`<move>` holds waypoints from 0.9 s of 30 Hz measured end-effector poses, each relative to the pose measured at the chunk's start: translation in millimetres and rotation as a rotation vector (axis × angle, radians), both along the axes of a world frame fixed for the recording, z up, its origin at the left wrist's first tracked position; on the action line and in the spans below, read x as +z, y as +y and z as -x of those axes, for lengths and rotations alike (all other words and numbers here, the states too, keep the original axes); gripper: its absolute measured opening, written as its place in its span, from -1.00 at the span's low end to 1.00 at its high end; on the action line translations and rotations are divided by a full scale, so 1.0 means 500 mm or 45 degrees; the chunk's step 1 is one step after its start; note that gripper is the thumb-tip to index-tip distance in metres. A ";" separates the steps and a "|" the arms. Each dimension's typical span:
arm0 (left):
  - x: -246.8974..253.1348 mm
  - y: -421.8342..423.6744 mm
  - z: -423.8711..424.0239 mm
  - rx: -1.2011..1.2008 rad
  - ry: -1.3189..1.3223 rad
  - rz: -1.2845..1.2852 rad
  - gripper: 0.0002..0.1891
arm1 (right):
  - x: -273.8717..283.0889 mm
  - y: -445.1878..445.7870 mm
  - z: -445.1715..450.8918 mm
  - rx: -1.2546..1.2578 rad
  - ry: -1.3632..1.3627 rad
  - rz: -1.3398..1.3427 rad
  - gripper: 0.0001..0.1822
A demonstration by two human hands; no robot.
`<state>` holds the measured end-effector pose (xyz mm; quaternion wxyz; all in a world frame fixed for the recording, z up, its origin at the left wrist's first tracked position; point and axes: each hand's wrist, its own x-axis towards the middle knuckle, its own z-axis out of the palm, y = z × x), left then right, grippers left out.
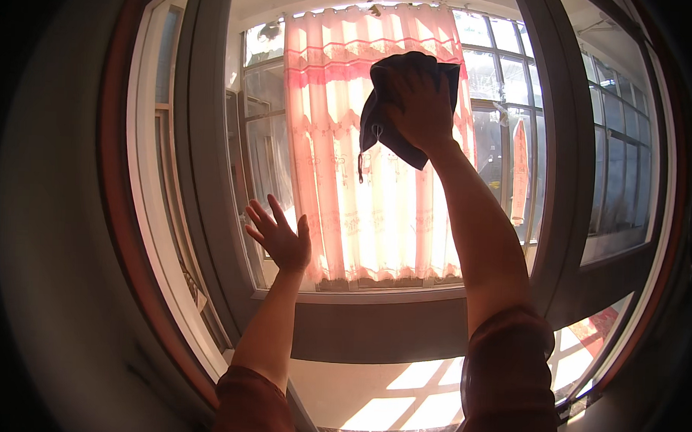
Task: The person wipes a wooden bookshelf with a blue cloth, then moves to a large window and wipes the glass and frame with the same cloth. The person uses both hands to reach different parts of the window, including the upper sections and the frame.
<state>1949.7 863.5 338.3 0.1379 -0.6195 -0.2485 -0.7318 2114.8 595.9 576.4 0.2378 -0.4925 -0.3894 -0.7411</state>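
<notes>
A dark cloth (397, 129) with a small loop hanging from it lies spread against the upper part of a glass pane (268, 156). My right hand (421, 107) presses flat on this cloth, its fingers spread upward. Lower and to the left, my left hand (282, 239) is raised with its fingers apart and holds nothing; whether it touches the glass cannot be told. Behind the pane hangs a pink and white curtain (346, 216), lit from behind. A grey frame (376, 331) surrounds the glass.
At the right stands another framed glass panel (619, 168). A narrow glazed strip (164, 169) runs along the left. Beyond the glass are gridded windows (499, 73), a red hanging strip (519, 170) with writing, and a sunlit floor (379, 414). A reddish-brown outer frame (123, 208) borders the left.
</notes>
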 end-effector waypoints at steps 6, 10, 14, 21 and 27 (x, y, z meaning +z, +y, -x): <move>-0.001 0.015 0.006 -0.007 0.003 0.009 -0.14 | 0.020 -0.183 -0.122 -0.179 -0.213 -0.302 -0.38; -0.002 0.011 0.015 -0.006 -0.001 0.019 -0.13 | 0.033 -0.252 -0.078 -0.292 -0.237 -0.521 -0.63; 0.003 0.009 0.022 0.029 0.003 0.047 -0.11 | 0.036 -0.214 -0.085 -0.332 0.305 -0.678 -0.44; 0.008 0.000 0.030 -0.063 0.029 0.080 -0.08 | 0.037 -0.023 0.021 -0.232 0.126 -0.779 -0.51; 0.010 -0.020 0.023 -0.116 0.025 0.088 -0.10 | -0.014 0.182 0.173 0.261 -0.059 -0.405 -0.53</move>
